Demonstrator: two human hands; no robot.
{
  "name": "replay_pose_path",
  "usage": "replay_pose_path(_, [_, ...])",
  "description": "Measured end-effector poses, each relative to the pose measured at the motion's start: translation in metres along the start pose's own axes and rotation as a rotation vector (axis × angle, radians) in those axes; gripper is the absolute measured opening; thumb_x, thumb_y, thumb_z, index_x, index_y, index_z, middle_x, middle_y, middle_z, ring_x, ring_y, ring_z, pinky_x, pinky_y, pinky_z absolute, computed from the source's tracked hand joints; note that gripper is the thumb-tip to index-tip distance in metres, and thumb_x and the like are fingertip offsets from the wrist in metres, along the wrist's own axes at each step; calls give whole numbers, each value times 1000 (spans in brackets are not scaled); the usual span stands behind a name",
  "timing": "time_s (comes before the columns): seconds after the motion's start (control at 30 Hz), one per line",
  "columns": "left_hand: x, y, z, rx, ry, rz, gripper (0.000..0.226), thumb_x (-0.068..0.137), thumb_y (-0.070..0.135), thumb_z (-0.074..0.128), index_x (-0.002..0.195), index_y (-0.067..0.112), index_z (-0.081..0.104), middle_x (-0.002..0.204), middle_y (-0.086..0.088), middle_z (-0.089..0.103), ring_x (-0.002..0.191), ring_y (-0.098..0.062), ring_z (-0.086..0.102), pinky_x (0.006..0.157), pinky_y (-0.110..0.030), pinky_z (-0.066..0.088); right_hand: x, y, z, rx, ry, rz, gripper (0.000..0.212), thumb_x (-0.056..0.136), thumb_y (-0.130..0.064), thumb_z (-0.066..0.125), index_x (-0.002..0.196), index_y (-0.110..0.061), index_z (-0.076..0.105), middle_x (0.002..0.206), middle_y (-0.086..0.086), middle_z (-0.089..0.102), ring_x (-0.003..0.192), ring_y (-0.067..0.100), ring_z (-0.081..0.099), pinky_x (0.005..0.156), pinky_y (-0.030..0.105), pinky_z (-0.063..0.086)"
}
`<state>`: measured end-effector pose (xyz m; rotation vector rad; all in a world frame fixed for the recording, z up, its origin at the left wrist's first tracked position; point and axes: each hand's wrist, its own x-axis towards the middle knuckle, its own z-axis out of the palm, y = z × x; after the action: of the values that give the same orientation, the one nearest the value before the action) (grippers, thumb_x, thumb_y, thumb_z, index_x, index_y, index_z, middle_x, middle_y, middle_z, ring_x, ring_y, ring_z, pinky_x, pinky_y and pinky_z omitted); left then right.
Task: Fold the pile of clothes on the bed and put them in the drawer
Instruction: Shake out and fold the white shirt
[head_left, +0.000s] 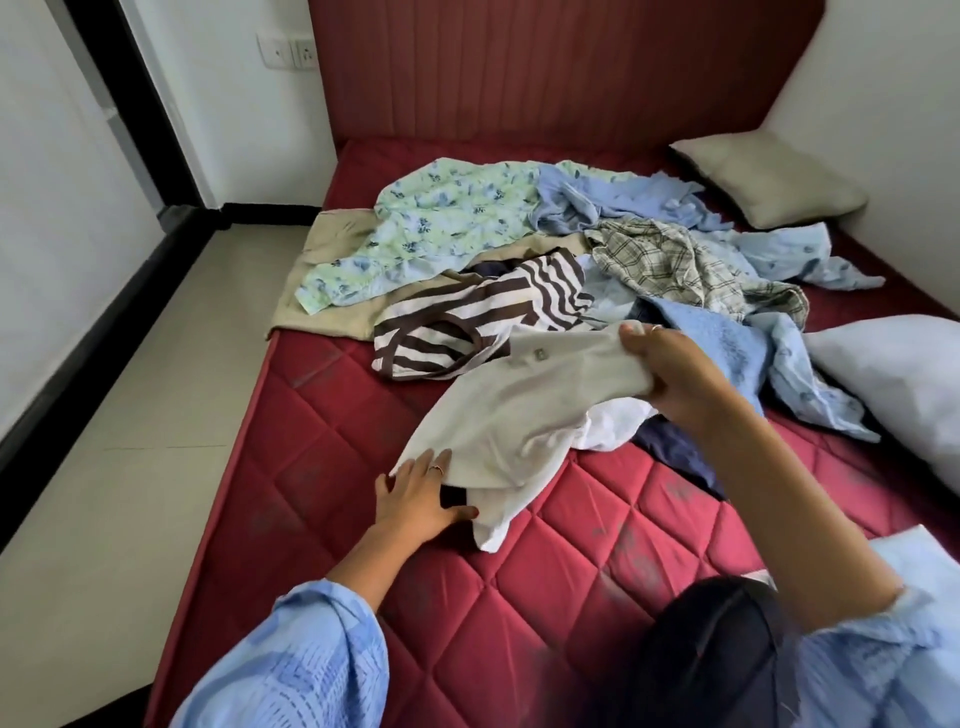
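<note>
Right hand (670, 374) grips a white shirt (524, 415) raised off the bed (311, 447); left hand (415, 499), fingers spread, touches its lower hem.

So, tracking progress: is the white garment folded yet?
Not yet: the white garment hangs rumpled between the right hand and left hand.

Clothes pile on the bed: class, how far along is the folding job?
Done: nothing visibly folded; no drawer shows. In hand: the right hand grips a white garment while the left hand holds its lower edge. Left: the striped top, floral garment, plaid shirt and blue pieces lie unfolded.
</note>
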<state>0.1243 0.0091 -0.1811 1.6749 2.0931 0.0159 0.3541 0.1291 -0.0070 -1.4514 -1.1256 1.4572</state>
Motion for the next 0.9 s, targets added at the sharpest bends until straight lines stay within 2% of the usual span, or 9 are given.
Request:
replay_pose_path(0.1, [4,12,2,-47,200,11,88,82,66,53,151,26,17,157,6,19,142,-17,22,113,-48,20,-18,-18,-8,106,-6,26,15,100,-17,48,99,-6,57,89,11,61,72,18,61,53,27,56])
replay_pose_path(0.23, [10,21,-13,-70,374,52,44,93,32,49,137,32,44,148,8,35,135,-16,32,109,-43,26,-31,-31,-14,180,2,37,17,100,-16,47,87,-10,56,62,1,65,53,11,61,45,20,51])
replay_pose_path(0.33, [16,19,-48,-198,378,155,23,92,21,49,110,25,62,120,2,62,116,-23,56,91,-37,41,-34,-40,-21,223,70,26,21,100,-17,48,81,-11,55,48,-3,60,42,7,56,43,19,49])
replay_pose_path(0.4, [21,13,-85,-301,425,168,25,90,18,48,111,18,61,108,-13,68,104,-33,63,82,-39,48,-33,-45,-30,267,112,29,22,100,-19,48,80,-14,53,46,-4,59,39,6,55,42,19,49])
replay_pose_path(0.47, [20,6,-130,-331,546,193,33,91,16,44,119,11,61,107,-21,67,101,-36,63,82,-45,50,-29,-45,-41,295,148,46,20,101,-21,47,82,-16,52,54,-2,59,38,6,55,39,17,47])
replay_pose_path(0.6, [4,3,-223,-40,672,260,34,89,-1,43,116,10,61,99,-25,65,91,-41,63,73,-47,51,-32,-46,-49,295,136,71,9,101,-23,47,99,-15,51,76,1,54,57,11,57,37,16,45])
replay_pose_path(0.73, [-28,23,-301,216,755,307,33,89,2,46,116,15,59,94,-26,62,86,-45,62,72,-50,51,-46,-79,-50,327,106,-44,15,101,-20,47,90,-11,50,77,2,55,48,8,59,38,19,47])
replay_pose_path(0.83, [-49,45,-337,346,821,317,39,85,-3,45,118,13,57,95,-28,60,87,-46,61,73,-50,47,-58,-114,-59,327,88,-175,14,98,-25,51,96,-12,56,84,2,60,58,9,64,53,23,54])
replay_pose_path(0.9, [-62,59,-351,411,856,319,37,83,-4,45,116,11,57,94,-28,60,87,-46,61,71,-49,45,-68,-131,-73,323,40,-241,31,87,-27,67,110,-7,59,98,7,64,76,14,67,71,30,58])
